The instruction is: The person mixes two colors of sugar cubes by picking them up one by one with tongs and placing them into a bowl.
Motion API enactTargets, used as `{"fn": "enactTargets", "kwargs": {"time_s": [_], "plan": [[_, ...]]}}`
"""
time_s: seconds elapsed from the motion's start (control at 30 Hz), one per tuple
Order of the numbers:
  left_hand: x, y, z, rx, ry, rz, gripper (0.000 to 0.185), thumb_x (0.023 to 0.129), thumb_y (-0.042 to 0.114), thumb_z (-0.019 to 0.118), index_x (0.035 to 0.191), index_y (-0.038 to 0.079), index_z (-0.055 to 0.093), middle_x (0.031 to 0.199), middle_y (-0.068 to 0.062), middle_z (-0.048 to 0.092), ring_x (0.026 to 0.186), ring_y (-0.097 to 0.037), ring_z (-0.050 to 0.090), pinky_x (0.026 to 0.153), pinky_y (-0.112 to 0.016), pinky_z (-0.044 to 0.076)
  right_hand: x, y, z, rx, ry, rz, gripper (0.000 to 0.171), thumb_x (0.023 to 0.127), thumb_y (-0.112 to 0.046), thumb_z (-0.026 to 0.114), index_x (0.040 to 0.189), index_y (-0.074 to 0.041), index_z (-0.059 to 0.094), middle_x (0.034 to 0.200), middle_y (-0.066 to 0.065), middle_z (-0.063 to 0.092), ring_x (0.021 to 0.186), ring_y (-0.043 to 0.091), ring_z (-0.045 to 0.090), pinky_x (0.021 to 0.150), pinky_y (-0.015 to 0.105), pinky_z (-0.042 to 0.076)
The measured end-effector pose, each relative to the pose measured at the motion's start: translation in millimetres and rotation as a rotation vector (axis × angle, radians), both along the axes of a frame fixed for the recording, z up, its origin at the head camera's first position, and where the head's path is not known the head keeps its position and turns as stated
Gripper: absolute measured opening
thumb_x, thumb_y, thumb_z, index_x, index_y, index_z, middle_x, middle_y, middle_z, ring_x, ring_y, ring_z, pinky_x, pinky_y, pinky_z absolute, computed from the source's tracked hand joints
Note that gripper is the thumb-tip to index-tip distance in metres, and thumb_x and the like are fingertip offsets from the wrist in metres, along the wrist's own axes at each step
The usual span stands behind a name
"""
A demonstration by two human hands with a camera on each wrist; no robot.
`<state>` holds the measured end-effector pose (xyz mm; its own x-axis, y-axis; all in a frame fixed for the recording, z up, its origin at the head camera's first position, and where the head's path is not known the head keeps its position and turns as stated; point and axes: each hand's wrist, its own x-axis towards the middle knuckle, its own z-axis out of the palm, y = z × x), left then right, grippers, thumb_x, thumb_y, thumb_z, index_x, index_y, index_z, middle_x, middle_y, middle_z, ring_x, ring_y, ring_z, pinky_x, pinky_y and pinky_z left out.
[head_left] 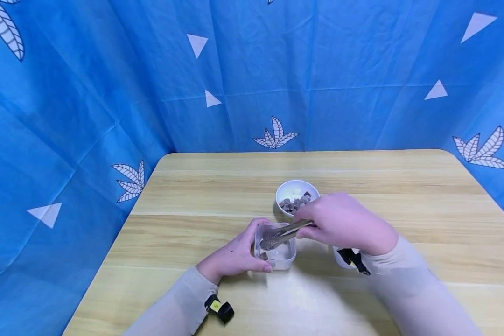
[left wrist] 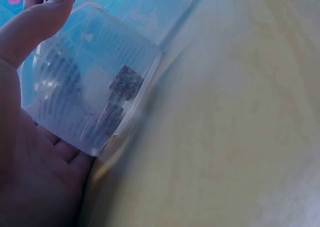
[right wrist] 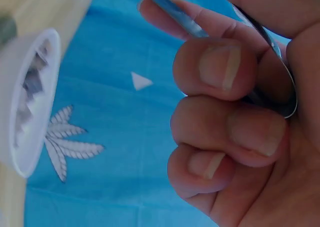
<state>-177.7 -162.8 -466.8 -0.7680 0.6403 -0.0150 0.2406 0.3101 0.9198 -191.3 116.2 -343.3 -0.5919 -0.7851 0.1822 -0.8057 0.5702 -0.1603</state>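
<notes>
My left hand (head_left: 240, 254) grips a clear square plastic container (head_left: 280, 265), thumb on the near side and fingers around the far left corner. Dark brown cubes (left wrist: 127, 83) lie on its bottom, seen through the wall in the left wrist view. My right hand (head_left: 344, 224) holds metal tongs (head_left: 291, 227) with its fingers curled round the handles. The perforated tong heads reach into the container from the right. Just behind stands a white bowl (head_left: 279, 191) with several brown cubes (head_left: 291, 204) and some white pieces, partly hidden by the right hand.
A second small translucent container (head_left: 340, 260) stands right of the first, largely covered by the right wrist and its camera. All stand on a light wooden table (head_left: 201, 186). A blue patterned cloth (head_left: 252, 70) hangs behind and to the sides.
</notes>
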Motion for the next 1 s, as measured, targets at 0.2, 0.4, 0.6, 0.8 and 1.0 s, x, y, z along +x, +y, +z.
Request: {"fn": "enactTargets", "kwargs": {"time_s": [0.2,0.4,0.6,0.8,1.0], "plan": [[0.9,0.4,-0.1,-0.016,0.015,0.0,0.105,0.072,0.027,0.09,0.154,0.016,0.024,0.147,0.008,0.047,0.132,-0.013,0.047,0.115,-0.046,0.032,-0.4,-8.7,-10.4,0.012,-0.012,-0.002,0.011,0.089,-0.037,0.077,0.084,-0.03,0.07,0.068,-0.023,0.053,0.056,-0.002,0.046,0.053,0.028,0.045],[1.4,1.3,1.0,-0.02,0.036,-0.002,0.104,0.073,0.026,0.089,0.154,0.017,0.024,0.148,0.007,0.047,0.133,-0.016,0.047,0.114,-0.05,0.032,0.2,-5.2,-7.6,-0.005,-0.038,0.004,0.009,0.091,-0.037,0.076,0.087,-0.031,0.071,0.068,-0.024,0.051,0.056,-0.002,0.045,0.053,0.027,0.043],[0.8,1.0,1.0,-0.023,0.019,0.006,0.107,0.072,0.029,0.09,0.154,0.018,0.024,0.146,0.003,0.049,0.13,-0.018,0.05,0.113,-0.05,0.033,0.0,9.7,5.7,-0.035,-0.036,0.014,0.006,0.093,-0.033,0.073,0.097,-0.028,0.076,0.08,-0.021,0.063,0.062,-0.002,0.049,0.058,0.027,0.047],[1.5,0.4,1.1,-0.064,0.018,0.034,0.107,0.072,0.03,0.09,0.154,0.025,0.023,0.147,0.003,0.049,0.135,-0.023,0.046,0.115,-0.053,0.029,-3.9,32.0,19.5,-0.07,-0.034,-0.031,0.007,0.095,-0.026,0.072,0.101,-0.028,0.075,0.09,-0.022,0.066,0.071,-0.003,0.057,0.065,0.031,0.053],[0.8,0.5,0.2,-0.032,0.012,0.021,0.102,0.072,0.027,0.09,0.152,0.027,0.026,0.149,0.009,0.047,0.138,-0.017,0.043,0.117,-0.05,0.026,-5.9,51.3,27.7,-0.12,-0.022,-0.065,0.01,0.095,-0.026,0.072,0.104,-0.029,0.075,0.095,-0.025,0.067,0.073,-0.006,0.056,0.067,0.029,0.052]]}}
